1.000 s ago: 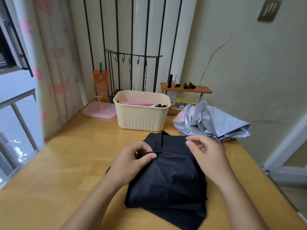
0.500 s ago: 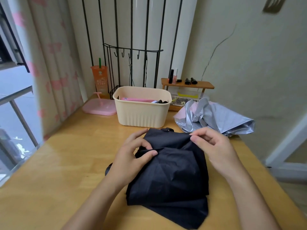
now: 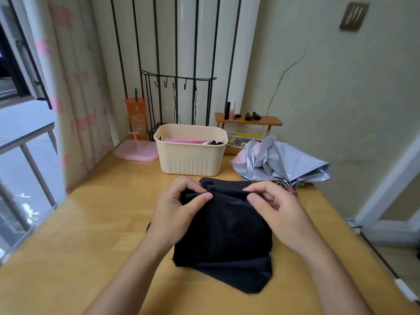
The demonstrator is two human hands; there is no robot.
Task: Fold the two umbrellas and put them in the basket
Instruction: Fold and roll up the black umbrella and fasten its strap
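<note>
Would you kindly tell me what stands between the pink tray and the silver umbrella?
The basket stands between the pink tray and the silver umbrella; the head view shows it.

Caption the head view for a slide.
The left hand and right hand pinch the black umbrella on the table, cream basket and silver umbrella beyond.

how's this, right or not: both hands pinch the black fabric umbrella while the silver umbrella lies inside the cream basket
No: head view shows the silver fabric umbrella beside the cream plastic basket, not inside. The left hand and right hand do pinch the black fabric umbrella.
</note>
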